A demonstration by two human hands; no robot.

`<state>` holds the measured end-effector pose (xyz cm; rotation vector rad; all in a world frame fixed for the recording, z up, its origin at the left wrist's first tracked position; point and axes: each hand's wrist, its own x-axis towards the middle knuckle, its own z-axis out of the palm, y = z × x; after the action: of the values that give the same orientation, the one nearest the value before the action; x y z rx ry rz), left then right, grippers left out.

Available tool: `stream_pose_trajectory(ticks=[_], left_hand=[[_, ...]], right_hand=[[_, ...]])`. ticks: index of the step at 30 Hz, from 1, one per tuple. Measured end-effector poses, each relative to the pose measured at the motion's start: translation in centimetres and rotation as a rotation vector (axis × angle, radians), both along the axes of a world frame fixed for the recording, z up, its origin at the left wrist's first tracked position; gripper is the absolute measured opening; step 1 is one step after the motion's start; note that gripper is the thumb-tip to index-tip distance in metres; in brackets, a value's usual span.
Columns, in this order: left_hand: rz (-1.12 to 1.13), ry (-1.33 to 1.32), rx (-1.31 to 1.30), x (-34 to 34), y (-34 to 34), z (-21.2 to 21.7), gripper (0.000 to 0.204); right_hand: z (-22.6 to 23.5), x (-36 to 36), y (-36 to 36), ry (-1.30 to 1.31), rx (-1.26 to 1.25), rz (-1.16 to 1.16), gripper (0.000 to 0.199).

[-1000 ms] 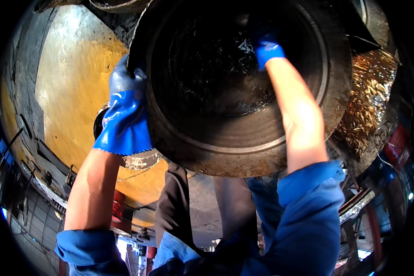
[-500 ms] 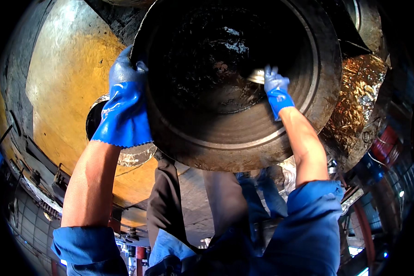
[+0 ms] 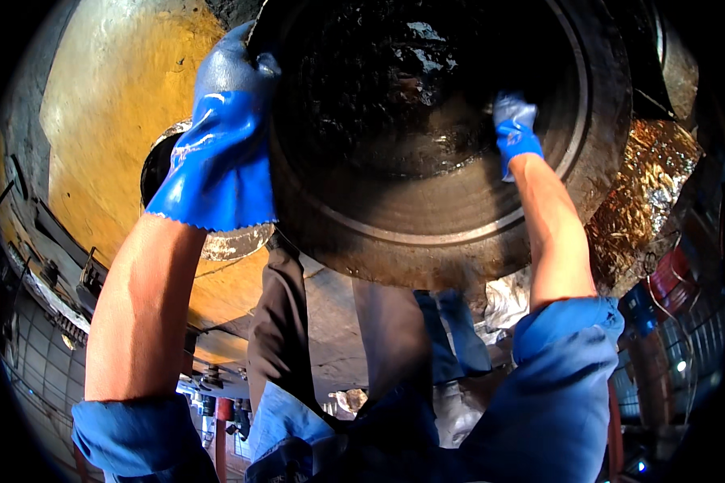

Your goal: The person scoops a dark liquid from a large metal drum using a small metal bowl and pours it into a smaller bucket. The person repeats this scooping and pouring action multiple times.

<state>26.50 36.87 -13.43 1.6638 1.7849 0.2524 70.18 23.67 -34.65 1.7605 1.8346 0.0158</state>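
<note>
A large, round, dark metal drum (image 3: 427,249) opens toward me, its wide rim marked by a pale ring. Deep inside it lies a black, wet, glossy mass (image 3: 427,60). My left hand (image 3: 232,72), in a long blue rubber glove, is closed over the drum's left edge, thumb on the inner side. Inside the drum, near its right wall, is my right hand (image 3: 515,125) in a shorter-looking blue glove. Its fingers look curled, but shadow and blur hide what they hold. Under my left forearm stands a smaller round container (image 3: 238,244) with a crusted whitish rim.
A large yellow-brown sheet surface (image 3: 129,105) spreads to the left. On the right lies a brown, shiny, wet-looking heap (image 3: 640,177), with a red container (image 3: 673,278) below it. Blue trouser legs (image 3: 459,334), apparently another person's, show beyond my own legs (image 3: 387,322).
My right hand has shifted right and slightly up inside the drum; the pale curved thing at its fingers has gone into shadow. The drum and left hand sit a little higher and farther right in view.
</note>
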Motion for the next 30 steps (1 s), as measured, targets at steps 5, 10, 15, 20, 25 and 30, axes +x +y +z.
stream_pose_trajectory(ticks=[5,10,15,20,25,30], left_hand=[[0.042,0.002,-0.001,0.3,0.4,0.1,0.035],[0.057,0.02,-0.039,0.3,0.2,0.1,0.035],[0.062,0.083,-0.056,-1.1,0.4,0.7,0.036],[0.03,0.012,-0.009,0.1,0.4,-0.4,0.039],[0.003,0.068,0.035,0.0,0.1,-0.1,0.037],[0.05,0.058,-0.01,-0.8,0.2,0.5,0.034]], right_hand=[[-1.9,-3.9,-11.3,0.04,-0.049,-0.498,0.025],[2.6,-15.3,-9.6,0.083,-0.591,-0.46,0.029],[8.8,-14.9,-2.3,0.2,-0.763,-0.081,0.019],[3.6,-7.1,-3.7,1.19,0.395,-2.063,0.014],[1.4,-7.0,-5.6,1.211,0.461,-1.907,0.023],[3.9,-5.9,-1.7,0.806,0.373,-1.489,0.012]])
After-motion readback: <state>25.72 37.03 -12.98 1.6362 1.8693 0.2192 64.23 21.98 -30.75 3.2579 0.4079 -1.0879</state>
